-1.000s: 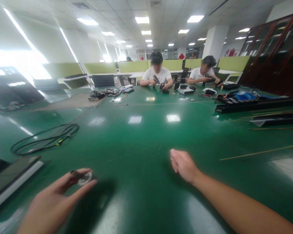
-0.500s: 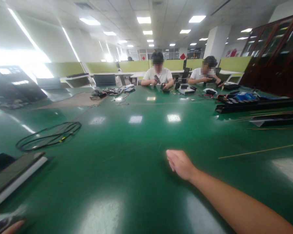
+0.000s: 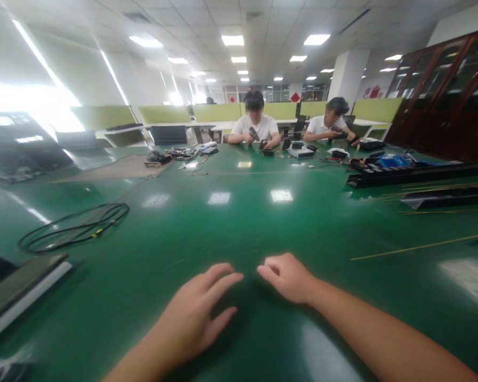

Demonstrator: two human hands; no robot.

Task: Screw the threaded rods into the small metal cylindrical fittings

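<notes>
My left hand is over the green tabletop near the front middle, fingers and thumb spread apart, with nothing in it. Facing it from the right, my right hand is closed, its fingers curled in and the thumb against them. Whatever it may hold is hidden by the fingers. A small gap separates the two hands. At the bottom left corner lies a blurred clear plastic bag with something dark by it.
On the left are a dark slab with a white edge and a coiled black cable. Thin rods and black channels lie right. Across the table, two people work with hand tools among electronic parts.
My left hand has come from the bottom left corner, beside the plastic bag, to the middle near my right hand. The right hand stays closed, turned slightly, thumb now showing.
</notes>
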